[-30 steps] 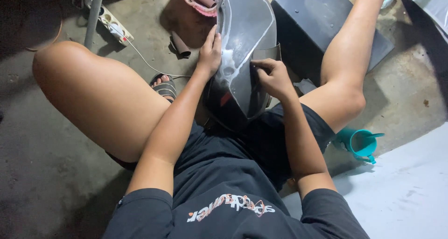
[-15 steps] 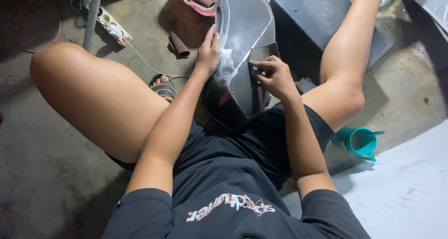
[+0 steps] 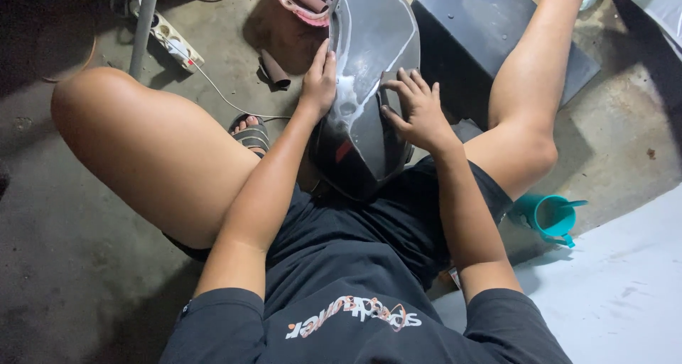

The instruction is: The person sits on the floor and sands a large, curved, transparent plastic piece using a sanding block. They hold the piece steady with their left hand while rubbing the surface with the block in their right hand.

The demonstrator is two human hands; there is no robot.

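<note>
Head view: left hand (image 3: 320, 87) bracing, right hand (image 3: 419, 112) pressing flat, neither closing on wet grey panel (image 3: 373, 73); slick surface risking slipping toward centre-frame lap.

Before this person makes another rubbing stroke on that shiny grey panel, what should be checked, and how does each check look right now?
1. Panel steadied: left hand rests flat on the left edge of the grey panel. Ok.
2. Panel propped: its lower end sits between the thighs, against the lap. Ok.
3. Working hand placed: right hand lies spread on the panel's right side; whether a rubbing sheet is under the fingers, cannot tell.
4. Wet film: whitish smear shows between the hands. Ok.
5. Water within reach: teal cup stands by the right thigh; how full it is, cannot tell.
6. Power strip and cable lie on the floor near the wet work. Not ok.
</note>
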